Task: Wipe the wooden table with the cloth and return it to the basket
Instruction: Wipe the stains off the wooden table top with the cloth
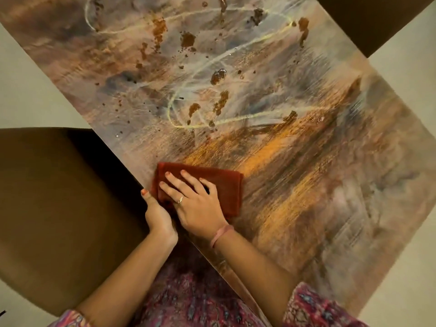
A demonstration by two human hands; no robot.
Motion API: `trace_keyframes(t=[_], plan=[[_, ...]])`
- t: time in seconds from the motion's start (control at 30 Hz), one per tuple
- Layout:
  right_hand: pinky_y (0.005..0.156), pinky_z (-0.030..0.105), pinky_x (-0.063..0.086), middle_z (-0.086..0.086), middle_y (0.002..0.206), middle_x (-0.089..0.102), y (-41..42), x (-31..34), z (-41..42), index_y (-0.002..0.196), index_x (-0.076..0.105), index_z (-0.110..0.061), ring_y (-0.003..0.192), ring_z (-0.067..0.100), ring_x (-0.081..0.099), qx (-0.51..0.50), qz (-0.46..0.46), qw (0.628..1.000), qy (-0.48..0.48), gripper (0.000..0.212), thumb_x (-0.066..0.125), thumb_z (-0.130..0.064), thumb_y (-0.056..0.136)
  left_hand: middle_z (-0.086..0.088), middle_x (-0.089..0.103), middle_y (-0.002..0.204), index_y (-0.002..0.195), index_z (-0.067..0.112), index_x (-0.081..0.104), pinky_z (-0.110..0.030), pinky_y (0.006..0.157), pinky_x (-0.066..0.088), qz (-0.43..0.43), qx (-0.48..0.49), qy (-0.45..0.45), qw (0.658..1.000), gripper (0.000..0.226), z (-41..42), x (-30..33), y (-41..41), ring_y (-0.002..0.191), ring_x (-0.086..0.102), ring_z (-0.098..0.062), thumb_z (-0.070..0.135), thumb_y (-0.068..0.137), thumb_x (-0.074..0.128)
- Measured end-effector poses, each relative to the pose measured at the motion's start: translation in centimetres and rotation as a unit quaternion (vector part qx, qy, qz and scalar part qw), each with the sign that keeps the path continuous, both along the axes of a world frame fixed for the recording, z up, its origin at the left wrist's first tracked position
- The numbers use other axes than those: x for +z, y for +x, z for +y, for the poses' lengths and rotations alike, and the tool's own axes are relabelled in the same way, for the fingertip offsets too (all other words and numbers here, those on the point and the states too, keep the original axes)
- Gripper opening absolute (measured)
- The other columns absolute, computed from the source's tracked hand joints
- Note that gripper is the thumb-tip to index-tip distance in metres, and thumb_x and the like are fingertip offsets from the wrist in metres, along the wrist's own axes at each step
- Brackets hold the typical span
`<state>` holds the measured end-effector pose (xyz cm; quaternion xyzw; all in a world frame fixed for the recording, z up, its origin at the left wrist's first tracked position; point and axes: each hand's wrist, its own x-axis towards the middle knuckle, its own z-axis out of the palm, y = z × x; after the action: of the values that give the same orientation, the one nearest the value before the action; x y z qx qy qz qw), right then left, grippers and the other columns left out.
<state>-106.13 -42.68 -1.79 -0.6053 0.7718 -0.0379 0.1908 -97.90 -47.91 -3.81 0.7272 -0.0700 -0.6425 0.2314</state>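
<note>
The long wooden desk (295, 161), streaked with smears and brown blotches toward twelve o'clock, fills the view. A brown chair seat (59, 208) sits at nine o'clock. The folded rust-red cloth (224, 185) lies near the desk's near edge, at about six o'clock. The right hand (195, 201) presses it flat with straight, spread fingers, likely to wipe. The left hand (157, 214) curls over the desk's edge (probably bracing). No basket is in view; the left fingers are hidden below the edge.
</note>
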Motion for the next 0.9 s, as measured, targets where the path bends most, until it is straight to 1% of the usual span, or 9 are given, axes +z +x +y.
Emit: trace_keyframes(t=[0.07, 0.13, 0.2, 0.27, 0.47, 0.63, 0.77, 0.83, 0.9], plan=[[0.100, 0.036, 0.024, -0.018, 0.153, 0.032, -1.7, 0.2, -0.5, 0.142, 0.038, -0.043, 0.141, 0.009, 0.029, 0.065, -0.052, 0.994, -0.064, 0.049, 0.040, -0.036, 0.093, 0.002, 0.065, 0.098, 0.094, 0.025, 0.063, -0.029, 0.067, 0.049, -0.006, -0.001, -0.002, 1.000, 0.049, -0.1, -0.2, -0.1, 0.077, 0.062, -0.011, 0.066, 0.091, 0.037], [0.097, 0.040, 0.030, -0.016, 0.152, 0.035, -6.9, 0.5, -1.4, 0.140, 0.041, -0.042, 0.137, 0.011, 0.032, 0.054, -0.023, 0.997, -0.054, 0.050, 0.040, -0.038, 0.091, 0.005, 0.060, 0.084, 0.115, 0.019, 0.059, -0.028, 0.060, 0.046, -0.028, -0.003, 0.017, 0.999, 0.061, -0.4, -0.3, -0.1, 0.066, 0.056, -0.009, 0.069, 0.088, 0.038], [0.100, 0.043, 0.033, -0.014, 0.152, 0.035, -14.6, 0.0, -2.6, 0.141, 0.040, -0.042, 0.137, 0.015, 0.033, -0.101, 0.029, 0.992, -0.063, 0.048, 0.043, -0.034, 0.093, 0.000, 0.062, 0.103, 0.138, 0.015, 0.044, -0.034, 0.079, 0.050, -0.042, -0.005, 0.045, 0.998, 0.078, -0.3, -0.6, 0.1, 0.086, 0.060, -0.015, 0.072, 0.085, 0.039], [0.106, 0.046, 0.028, -0.011, 0.154, 0.031, -21.6, 0.1, -1.1, 0.144, 0.038, -0.040, 0.140, 0.019, 0.029, -0.309, 0.053, 0.948, -0.056, 0.048, 0.043, -0.031, 0.096, -0.004, 0.042, 0.146, 0.149, 0.018, 0.027, -0.043, 0.109, 0.035, -0.039, -0.012, 0.059, 0.997, 0.087, -0.3, -0.5, 0.3, 0.130, 0.044, -0.023, 0.073, 0.083, 0.039], [0.112, 0.047, 0.015, -0.012, 0.159, 0.020, -25.4, 1.1, -1.2, 0.148, 0.032, -0.036, 0.146, 0.018, 0.015, -0.610, 0.046, 0.791, -0.028, 0.046, 0.035, -0.036, 0.101, -0.007, 0.018, 0.158, 0.152, 0.013, 0.013, -0.045, 0.115, 0.018, -0.069, -0.015, 0.074, 0.995, 0.093, -0.4, -0.3, -0.1, 0.143, 0.020, -0.029, 0.074, 0.084, 0.033], [0.105, 0.038, 0.020, -0.014, 0.153, 0.034, -8.1, 0.1, -4.9, 0.141, 0.043, -0.038, 0.140, 0.012, 0.027, -0.213, 0.003, 0.973, -0.085, 0.047, 0.045, -0.031, 0.095, -0.007, 0.022, 0.157, 0.151, 0.016, 0.021, -0.046, 0.116, 0.021, -0.038, -0.027, 0.072, 0.996, 0.088, -0.5, 0.2, -0.1, 0.142, 0.025, -0.028, 0.073, 0.085, 0.033], [0.089, 0.037, 0.028, -0.017, 0.149, 0.040, -1.1, 0.7, -1.9, 0.135, 0.049, -0.042, 0.134, 0.011, 0.039, 0.085, -0.065, 0.992, -0.067, 0.044, 0.041, -0.038, 0.092, -0.009, 0.054, 0.136, 0.111, 0.024, 0.059, -0.040, 0.096, 0.043, 0.075, -0.008, 0.032, 0.997, 0.054, -0.4, 1.0, -0.1, 0.107, 0.058, -0.022, 0.066, 0.092, 0.032], [0.088, 0.036, 0.032, -0.015, 0.149, 0.041, -5.5, 0.2, -3.1, 0.136, 0.049, -0.042, 0.131, 0.015, 0.043, 0.122, -0.033, 0.988, -0.089, 0.045, 0.044, -0.040, 0.092, -0.008, 0.047, 0.143, 0.124, 0.019, 0.054, -0.038, 0.098, 0.040, 0.078, -0.015, 0.037, 0.996, 0.062, -0.6, 1.5, 0.0, 0.115, 0.054, -0.022, 0.066, 0.091, 0.032], [0.094, 0.040, 0.035, -0.014, 0.150, 0.039, -11.6, -0.2, -4.4, 0.136, 0.047, -0.042, 0.130, 0.019, 0.040, -0.019, -0.001, 0.996, -0.086, 0.045, 0.045, -0.039, 0.092, -0.004, 0.022, 0.157, 0.150, 0.016, 0.024, -0.039, 0.113, 0.025, 0.048, -0.022, 0.062, 0.997, 0.083, -0.6, 1.3, 0.2, 0.141, 0.028, -0.022, 0.070, 0.087, 0.034]])
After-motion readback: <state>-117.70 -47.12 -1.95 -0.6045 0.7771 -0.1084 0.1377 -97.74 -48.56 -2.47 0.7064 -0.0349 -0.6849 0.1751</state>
